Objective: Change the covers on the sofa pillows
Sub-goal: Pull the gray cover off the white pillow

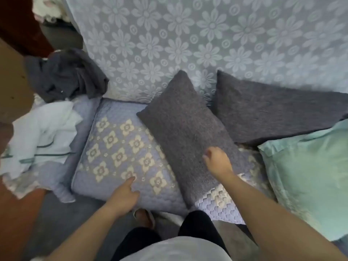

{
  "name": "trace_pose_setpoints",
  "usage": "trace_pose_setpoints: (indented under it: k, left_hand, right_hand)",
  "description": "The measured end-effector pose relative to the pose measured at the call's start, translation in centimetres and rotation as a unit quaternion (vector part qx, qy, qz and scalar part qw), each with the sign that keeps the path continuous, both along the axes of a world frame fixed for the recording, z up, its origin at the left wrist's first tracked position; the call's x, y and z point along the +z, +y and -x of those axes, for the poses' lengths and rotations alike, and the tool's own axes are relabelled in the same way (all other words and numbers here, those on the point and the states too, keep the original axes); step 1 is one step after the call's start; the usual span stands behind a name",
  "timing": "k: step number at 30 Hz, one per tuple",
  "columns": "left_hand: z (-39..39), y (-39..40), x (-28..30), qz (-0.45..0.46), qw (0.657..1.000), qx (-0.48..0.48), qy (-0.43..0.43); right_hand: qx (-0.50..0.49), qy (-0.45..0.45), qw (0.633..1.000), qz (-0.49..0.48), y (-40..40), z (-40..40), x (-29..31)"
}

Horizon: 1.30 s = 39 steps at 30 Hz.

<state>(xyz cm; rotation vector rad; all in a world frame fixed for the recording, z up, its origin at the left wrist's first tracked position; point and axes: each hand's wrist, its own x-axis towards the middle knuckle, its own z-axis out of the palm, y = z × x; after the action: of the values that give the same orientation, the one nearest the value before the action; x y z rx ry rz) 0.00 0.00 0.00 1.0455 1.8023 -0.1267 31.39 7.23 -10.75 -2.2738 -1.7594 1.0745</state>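
Note:
A dark grey pillow (180, 125) lies slanted on the sofa seat (113, 147), its top corner leaning on the floral backrest. My right hand (216, 160) rests on its lower part with fingers curled; whether it grips fabric is unclear. My left hand (126, 191) hovers over the front of the quilted seat, index finger stretched out, holding nothing. A second dark grey pillow (273, 113) lies behind to the right. A mint green pillow (308, 176) sits at the right edge.
A crumpled dark grey cover (66, 74) and a heap of white cloth with green trim (41, 132) lie on the left end of the sofa. The flowered sofa back (188, 34) fills the top. My legs and a slipper (144, 217) are on the floor below.

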Motion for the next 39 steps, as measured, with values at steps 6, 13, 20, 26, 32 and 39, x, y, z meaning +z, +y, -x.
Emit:
trace_pose_setpoints:
  k: [6, 13, 20, 26, 32, 39]
  left_hand:
    - [-1.3, 1.1, -6.5, -0.002, 0.999, 0.05, -0.005]
    - [-3.0, 4.9, -15.3, 0.039, 0.999, 0.015, -0.02]
    - [-5.4, 10.0, -18.6, 0.055, 0.986, 0.131, -0.09]
    - [-9.1, 15.5, -21.6, 0.087, 0.882, 0.335, -0.319]
    - [-9.7, 16.1, -23.2, -0.003, 0.893, 0.391, -0.224]
    - [-6.3, 5.2, -16.8, -0.064, 0.861, 0.487, -0.134]
  right_hand:
    - [-0.041, -0.037, 0.993, -0.1, 5.2, 4.1, -5.3]
    - [-0.172, -0.065, 0.956, -0.227, 8.1, 5.9, -10.9]
    - [-0.408, 0.136, 0.889, -0.155, 1.7, -0.9, -8.4]
    - [-0.425, 0.148, 0.891, -0.064, -5.6, -2.2, -8.8]
    - [-0.552, 0.186, 0.812, -0.033, -6.4, -2.1, -10.3]
    - [-0.58, 0.31, 0.754, 0.001, -7.2, 0.4, -10.0]
